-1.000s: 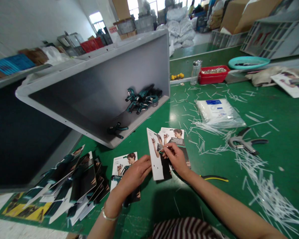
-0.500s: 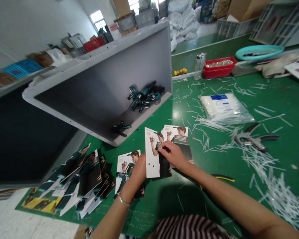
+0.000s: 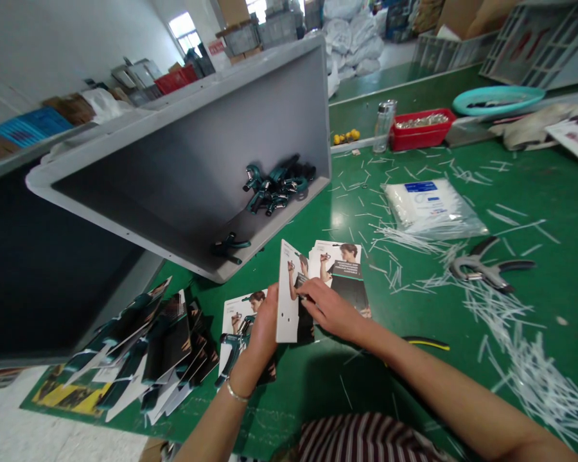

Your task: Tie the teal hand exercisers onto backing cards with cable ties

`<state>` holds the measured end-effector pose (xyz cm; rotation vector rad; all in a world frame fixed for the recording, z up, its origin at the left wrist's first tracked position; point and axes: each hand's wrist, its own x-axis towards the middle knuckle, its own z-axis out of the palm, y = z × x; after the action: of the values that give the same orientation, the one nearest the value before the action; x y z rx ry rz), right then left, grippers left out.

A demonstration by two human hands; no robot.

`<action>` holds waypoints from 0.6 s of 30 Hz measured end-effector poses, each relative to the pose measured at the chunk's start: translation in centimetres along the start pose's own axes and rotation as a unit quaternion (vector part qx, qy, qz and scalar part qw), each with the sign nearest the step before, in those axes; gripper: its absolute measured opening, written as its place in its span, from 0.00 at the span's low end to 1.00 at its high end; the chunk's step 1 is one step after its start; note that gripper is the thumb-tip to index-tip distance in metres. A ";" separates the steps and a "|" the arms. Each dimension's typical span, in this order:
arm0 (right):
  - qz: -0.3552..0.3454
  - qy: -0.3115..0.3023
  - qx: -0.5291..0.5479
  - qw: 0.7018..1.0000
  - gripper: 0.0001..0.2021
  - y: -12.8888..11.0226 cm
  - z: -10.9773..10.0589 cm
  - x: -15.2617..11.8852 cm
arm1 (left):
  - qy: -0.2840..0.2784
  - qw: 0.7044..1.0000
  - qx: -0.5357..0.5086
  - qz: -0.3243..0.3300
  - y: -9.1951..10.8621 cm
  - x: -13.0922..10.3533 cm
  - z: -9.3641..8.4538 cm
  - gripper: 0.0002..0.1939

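In the head view, a printed card (image 3: 287, 311) is held up at a tilt over the green table (image 3: 376, 391), in front of a stack of cards (image 3: 352, 292). Its left edge is gripped by the left hand (image 3: 264, 324), whose fingers are mostly hidden behind it. The right hand (image 3: 330, 309) is placed at the printed face with the fingers bent; whether anything thin is pinched there cannot be told.

Compared with half a second ago, the card has been turned more edge-on, so that less of its face is shown. The two small holes near its lower end are still seen with nothing through them. By this it may be judged that the card is being handled on its own, with no hand grip joined to it.

Beside the left wrist, a second card (image 3: 229, 309) is laid flat with a hand grip (image 3: 231, 346) on it, partly covered by the arm. Further left, carded hand grips (image 3: 171, 350) are piled at the table edge. Loose hand grips (image 3: 274, 186) are left lying in the tipped grey bin (image 3: 279, 109). To the right, white ties (image 3: 539, 385) are scattered near a plastic bag (image 3: 426, 205).
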<state>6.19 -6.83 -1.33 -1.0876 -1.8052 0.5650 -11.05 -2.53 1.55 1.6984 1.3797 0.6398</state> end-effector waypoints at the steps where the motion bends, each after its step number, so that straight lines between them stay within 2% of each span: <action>1: -0.001 -0.005 -0.014 1.000 0.10 -0.1 0.0 -0.1 | -0.002 1.000 -0.001 0.012 0.0 -0.3 -0.2 0.20; 5: 0.017 0.018 -0.050 0.998 0.10 0.2 0.3 -0.5 | -0.021 0.996 -0.081 0.026 0.4 -1.2 -2.0 0.23; 8: 0.024 0.020 -0.045 0.998 0.09 0.1 0.5 -0.8 | -0.049 0.991 -0.126 -0.013 0.7 -1.1 -2.9 0.26; 11: 0.046 0.017 -0.021 0.999 0.10 -0.6 -0.1 -1.6 | -0.086 0.984 -0.146 -0.055 0.9 -0.8 -2.8 0.30; 14: 0.082 0.019 -0.016 0.996 0.09 -0.2 -3.0 -3.1 | -0.103 0.955 -0.247 -0.126 0.7 -0.8 -1.7 0.31; 16: 0.111 0.033 -0.067 0.991 0.10 1.8 -6.6 -3.9 | -0.084 0.938 -0.301 -0.150 0.4 -0.9 -0.5 0.32; 18: 0.155 0.062 -0.188 0.968 0.10 4.8 -10.9 -4.1 | -0.070 0.933 -0.321 -0.144 0.0 -0.6 1.0 0.34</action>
<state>18.65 -8.69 -1.70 -1.6456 -1.6807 0.3291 -10.37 -3.42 1.11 0.9787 1.1205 0.6887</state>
